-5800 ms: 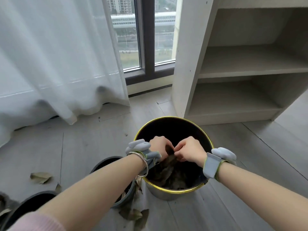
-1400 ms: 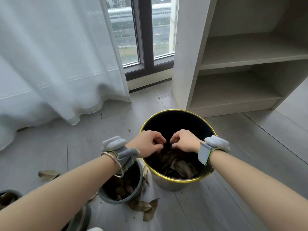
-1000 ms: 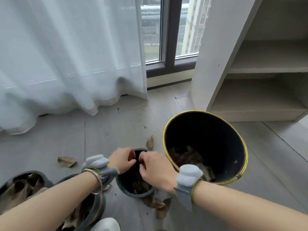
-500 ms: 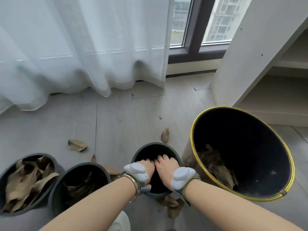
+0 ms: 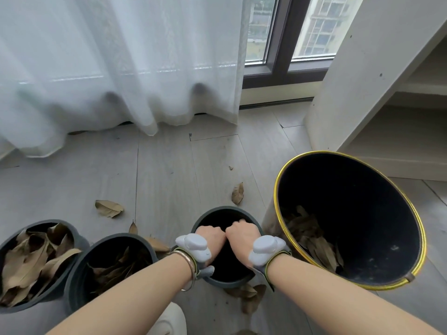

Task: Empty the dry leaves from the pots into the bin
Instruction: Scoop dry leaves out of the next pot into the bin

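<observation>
Inside the grey pot (image 5: 226, 274) beside the gold-rimmed bin (image 5: 348, 221), left hand (image 5: 210, 238) and right hand (image 5: 242, 235) are reaching down together, having just left the bin; grasp hidden, can't tell. Dry leaves (image 5: 312, 240) are sitting in the bin; two pots (image 5: 106, 262) are waiting.

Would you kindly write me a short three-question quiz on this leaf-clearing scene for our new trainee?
1. True or false: both hands reach down into the same grey pot.
2. Multiple choice: the gold-rimmed black bin holds A) nothing, B) dry leaves, C) water.
3. Short answer: how many grey pots are in view, and which looks fullest?

Key
1. True: the left hand and right hand are side by side inside the pot next to the bin.
2. B: dry leaves lie inside it.
3. Three; the far-left pot is fullest, the middle pot holds fewer.
</observation>
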Demonstrator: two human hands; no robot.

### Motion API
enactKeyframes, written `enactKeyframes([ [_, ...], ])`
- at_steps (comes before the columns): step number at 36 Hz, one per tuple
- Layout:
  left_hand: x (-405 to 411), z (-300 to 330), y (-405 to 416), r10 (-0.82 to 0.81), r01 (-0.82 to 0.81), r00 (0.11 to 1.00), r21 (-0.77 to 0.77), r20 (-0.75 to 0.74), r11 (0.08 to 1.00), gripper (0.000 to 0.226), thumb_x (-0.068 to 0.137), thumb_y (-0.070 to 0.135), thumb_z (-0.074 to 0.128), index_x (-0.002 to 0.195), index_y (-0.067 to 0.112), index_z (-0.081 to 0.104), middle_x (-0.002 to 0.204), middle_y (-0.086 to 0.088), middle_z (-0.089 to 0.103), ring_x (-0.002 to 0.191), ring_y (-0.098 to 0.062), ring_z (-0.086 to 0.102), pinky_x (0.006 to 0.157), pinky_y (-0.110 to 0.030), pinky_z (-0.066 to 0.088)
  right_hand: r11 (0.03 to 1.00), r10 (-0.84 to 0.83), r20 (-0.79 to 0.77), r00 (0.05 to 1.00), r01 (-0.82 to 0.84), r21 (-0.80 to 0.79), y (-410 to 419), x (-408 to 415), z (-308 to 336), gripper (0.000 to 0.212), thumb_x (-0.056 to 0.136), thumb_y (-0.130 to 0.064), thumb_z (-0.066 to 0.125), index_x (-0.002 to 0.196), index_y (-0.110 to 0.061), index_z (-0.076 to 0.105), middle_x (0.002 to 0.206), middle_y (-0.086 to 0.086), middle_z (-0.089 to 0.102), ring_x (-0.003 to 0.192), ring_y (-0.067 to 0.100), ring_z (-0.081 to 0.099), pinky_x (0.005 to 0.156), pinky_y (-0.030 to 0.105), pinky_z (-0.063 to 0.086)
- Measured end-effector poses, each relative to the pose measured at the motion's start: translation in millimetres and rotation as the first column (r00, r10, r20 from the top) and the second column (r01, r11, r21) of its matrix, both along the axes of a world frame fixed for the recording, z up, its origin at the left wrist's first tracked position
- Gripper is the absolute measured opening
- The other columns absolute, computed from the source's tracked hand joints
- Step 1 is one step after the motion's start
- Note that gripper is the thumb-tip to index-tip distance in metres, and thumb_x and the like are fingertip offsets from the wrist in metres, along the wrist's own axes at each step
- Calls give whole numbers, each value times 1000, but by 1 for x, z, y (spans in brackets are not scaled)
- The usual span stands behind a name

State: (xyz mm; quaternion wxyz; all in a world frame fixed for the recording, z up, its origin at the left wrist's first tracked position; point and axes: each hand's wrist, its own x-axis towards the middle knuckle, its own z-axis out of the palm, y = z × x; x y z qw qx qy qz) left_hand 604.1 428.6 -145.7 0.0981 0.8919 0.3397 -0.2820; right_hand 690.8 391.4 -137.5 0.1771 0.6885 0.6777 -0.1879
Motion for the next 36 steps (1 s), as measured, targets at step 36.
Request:
enactKeyframes([
  [36,35,191,-20,-72,44,820,64,567,997,21,89,29,60,110,28,63,105,8,66,96,-15,63,84,-33,50,749,-235,-589,773,530,398,-76,88,186,23,84,-6,60,100,-12,75,97,6,72,83,21,68,80,25,54],
])
